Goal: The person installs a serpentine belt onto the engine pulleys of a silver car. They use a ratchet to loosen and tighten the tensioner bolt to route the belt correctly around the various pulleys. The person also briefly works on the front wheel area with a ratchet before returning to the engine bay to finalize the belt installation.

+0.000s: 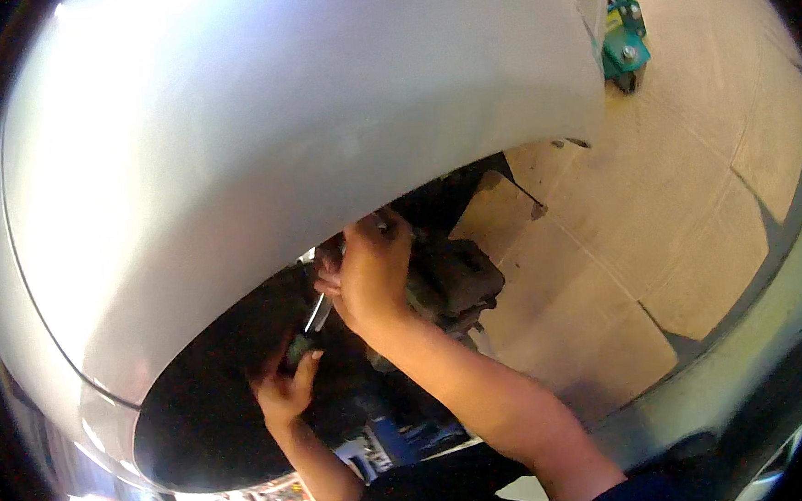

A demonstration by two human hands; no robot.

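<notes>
the floor is covered with tan sheets (709,176), their seams slanting across it and grey strips showing at the gaps on the right. a green metal device (626,48) stands on them at the top. a pale, glossy car body panel (255,122) arches over a dark wheel opening (217,390). in that opening the left hand (286,391) has its fingers wrapped around the dark handle of a metal-shafted tool (318,311), which slants up toward the right hand (373,266). the right hand's fingers curl near the panel's edge; i cannot tell what they grasp. a dark, blocky part (458,279) is just beside them.
</notes>
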